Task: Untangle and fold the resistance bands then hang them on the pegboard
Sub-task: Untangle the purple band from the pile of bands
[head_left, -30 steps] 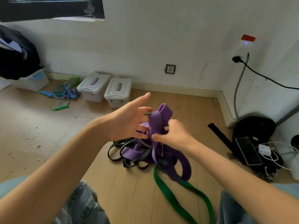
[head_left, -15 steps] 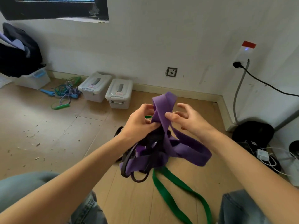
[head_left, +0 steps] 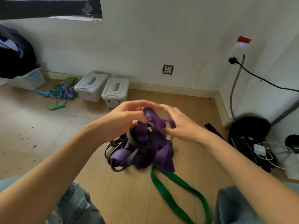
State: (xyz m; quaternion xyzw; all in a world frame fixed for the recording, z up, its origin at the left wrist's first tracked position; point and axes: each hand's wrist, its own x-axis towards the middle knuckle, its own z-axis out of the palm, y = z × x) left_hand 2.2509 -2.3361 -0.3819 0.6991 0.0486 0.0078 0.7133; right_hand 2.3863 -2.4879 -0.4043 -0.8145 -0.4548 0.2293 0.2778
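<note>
A wide purple resistance band [head_left: 146, 148] is knotted up with thin black bands [head_left: 113, 143] in a tangle above the wooden floor. A green band [head_left: 175, 190] trails from the tangle toward me across the floor. My left hand [head_left: 125, 118] arches over the top loop of the purple band and holds it at the thumb. My right hand [head_left: 180, 126] faces it from the right, with thumb and fingers pinching a purple loop. Both hands are motion-blurred. No pegboard is in view.
Two grey lidded boxes [head_left: 103, 89] stand by the far wall, with a pile of skipping ropes [head_left: 62, 92] to their left. At the right lie a black bag [head_left: 249, 128], a phone [head_left: 241, 145] and a white charger with cables [head_left: 260, 150]. My knees frame the bottom.
The purple loop that stood tall between my hands has dropped lower and bunched up. Both hands have closed in over its top, fingertips nearly meeting.
</note>
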